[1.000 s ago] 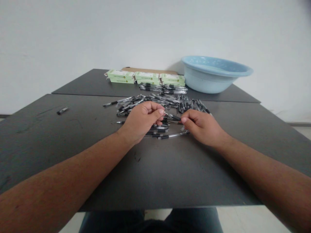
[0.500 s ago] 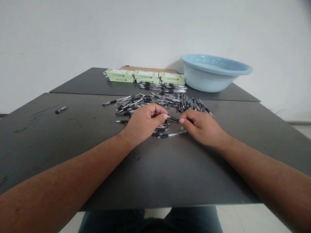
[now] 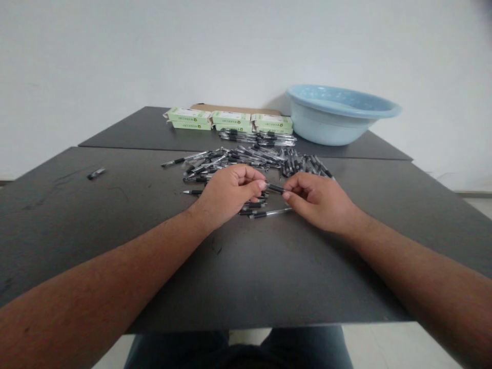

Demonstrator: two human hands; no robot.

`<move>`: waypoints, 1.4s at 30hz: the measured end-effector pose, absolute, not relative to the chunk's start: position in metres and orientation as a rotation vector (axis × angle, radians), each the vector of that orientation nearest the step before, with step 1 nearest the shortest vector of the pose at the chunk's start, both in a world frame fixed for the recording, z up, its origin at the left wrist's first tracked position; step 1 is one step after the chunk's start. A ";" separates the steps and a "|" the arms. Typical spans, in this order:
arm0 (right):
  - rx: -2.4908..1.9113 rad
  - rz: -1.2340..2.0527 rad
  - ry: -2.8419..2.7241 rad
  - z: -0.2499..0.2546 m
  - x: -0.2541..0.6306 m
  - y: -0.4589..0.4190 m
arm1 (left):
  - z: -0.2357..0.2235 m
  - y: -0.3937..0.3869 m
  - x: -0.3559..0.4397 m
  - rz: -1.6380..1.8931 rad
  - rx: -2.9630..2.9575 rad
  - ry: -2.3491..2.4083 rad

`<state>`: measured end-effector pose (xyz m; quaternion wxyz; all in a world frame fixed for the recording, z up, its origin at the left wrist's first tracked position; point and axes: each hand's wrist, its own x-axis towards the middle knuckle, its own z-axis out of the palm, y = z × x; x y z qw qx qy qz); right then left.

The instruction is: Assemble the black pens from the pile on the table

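Observation:
Between my two hands, just above the table, is a pen (image 3: 275, 188) with a black grip, lying almost level. My left hand (image 3: 228, 195) is closed, its thumb and fingers pinching the pen's left part. At the other end, my right hand (image 3: 317, 200) pinches the pen between thumb and forefinger. Behind and below the hands spreads a loose pile of pens (image 3: 253, 156), clear with black grips, partly hidden by my hands. Nearest to me lies a single clear pen (image 3: 269, 213), its right end close to my right hand.
Light green boxes (image 3: 230, 118) stand stacked at the back, with a neat bundle of pens (image 3: 255, 137) in front. A blue basin (image 3: 334, 125) stands back right. One short pen piece (image 3: 96, 173) lies far left on the dark table (image 3: 246, 287).
My right hand has shifted very slightly, and a little more of the black grip shows between the hands. Both hands keep hold of the pen.

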<state>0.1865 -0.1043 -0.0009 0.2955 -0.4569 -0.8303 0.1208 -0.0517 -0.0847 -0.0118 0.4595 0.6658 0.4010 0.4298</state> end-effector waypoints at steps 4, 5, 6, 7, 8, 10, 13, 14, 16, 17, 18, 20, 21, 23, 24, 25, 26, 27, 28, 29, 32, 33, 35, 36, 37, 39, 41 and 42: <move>-1.194 0.294 -2.217 -0.002 0.187 -0.103 | -0.014 -0.084 -0.053 1.017 1.635 0.982; -1.195 0.291 -2.215 -0.001 0.187 -0.103 | -0.015 -0.084 -0.053 1.008 1.641 0.986; -1.196 0.289 -2.214 -0.001 0.186 -0.103 | -0.015 -0.083 -0.054 0.999 1.645 0.992; -1.197 0.288 -2.213 -0.001 0.186 -0.103 | -0.015 -0.083 -0.053 0.989 1.645 0.997; -1.199 0.290 -2.212 -0.001 0.186 -0.103 | -0.016 -0.083 -0.053 0.980 1.645 1.003; -1.204 0.302 -2.209 -0.001 0.186 -0.103 | -0.016 -0.083 -0.053 0.970 1.650 1.019; -1.210 0.346 -2.188 -0.001 0.186 -0.104 | -0.015 -0.083 -0.054 0.970 1.673 1.035; -1.213 0.362 -2.174 -0.002 0.186 -0.104 | -0.015 -0.083 -0.054 0.971 1.680 1.036; -1.229 0.376 -2.145 -0.001 0.186 -0.104 | -0.014 -0.083 -0.055 0.974 1.693 1.034; -1.243 0.371 -2.135 -0.001 0.186 -0.104 | -0.014 -0.083 -0.055 0.975 1.698 1.034; -1.259 0.355 -2.129 -0.001 0.186 -0.104 | -0.014 -0.083 -0.055 0.977 1.703 1.036; -1.282 0.315 -2.130 0.001 0.186 -0.104 | -0.014 -0.083 -0.055 0.980 1.710 1.039; -1.284 0.294 -2.138 0.002 0.187 -0.104 | -0.014 -0.083 -0.055 0.981 1.712 1.041; -1.269 0.248 -2.167 0.003 0.188 -0.104 | -0.014 -0.083 -0.055 0.985 1.716 1.039; -1.253 0.220 -2.183 0.004 0.188 -0.105 | -0.014 -0.083 -0.055 0.986 1.717 1.037; -1.233 0.188 -2.199 0.005 0.188 -0.104 | -0.014 -0.083 -0.055 0.985 1.717 1.036; -1.212 0.150 -2.214 0.005 0.189 -0.104 | -0.014 -0.083 -0.055 0.985 1.714 1.033; -1.191 0.113 -2.229 0.006 0.189 -0.104 | -0.014 -0.083 -0.055 0.984 1.714 1.029; -1.171 0.079 -2.241 0.006 0.190 -0.103 | -0.014 -0.083 -0.055 0.986 1.715 1.026; -1.154 0.052 -2.253 0.006 0.190 -0.103 | -0.014 -0.083 -0.055 0.988 1.720 1.023; -1.121 0.005 -2.281 0.005 0.191 -0.101 | -0.015 -0.083 -0.055 0.997 1.735 1.025; -1.116 -0.002 -2.288 0.005 0.192 -0.100 | -0.015 -0.083 -0.055 0.998 1.739 1.028; -1.111 0.000 -2.308 0.004 0.193 -0.100 | -0.015 -0.083 -0.055 0.999 1.745 1.032; -1.111 0.007 -2.317 0.004 0.193 -0.100 | -0.014 -0.082 -0.055 0.999 1.749 1.035; -1.115 0.019 -2.321 0.004 0.193 -0.100 | -0.014 -0.082 -0.054 0.998 1.751 1.040; -1.146 0.061 -2.296 0.005 0.192 -0.102 | -0.014 -0.082 -0.054 0.993 1.751 1.046; -1.206 0.105 -2.229 0.006 0.190 -0.105 | -0.013 -0.083 -0.054 0.991 1.747 1.042; -1.234 0.118 -2.200 0.007 0.190 -0.106 | -0.013 -0.083 -0.054 0.990 1.747 1.037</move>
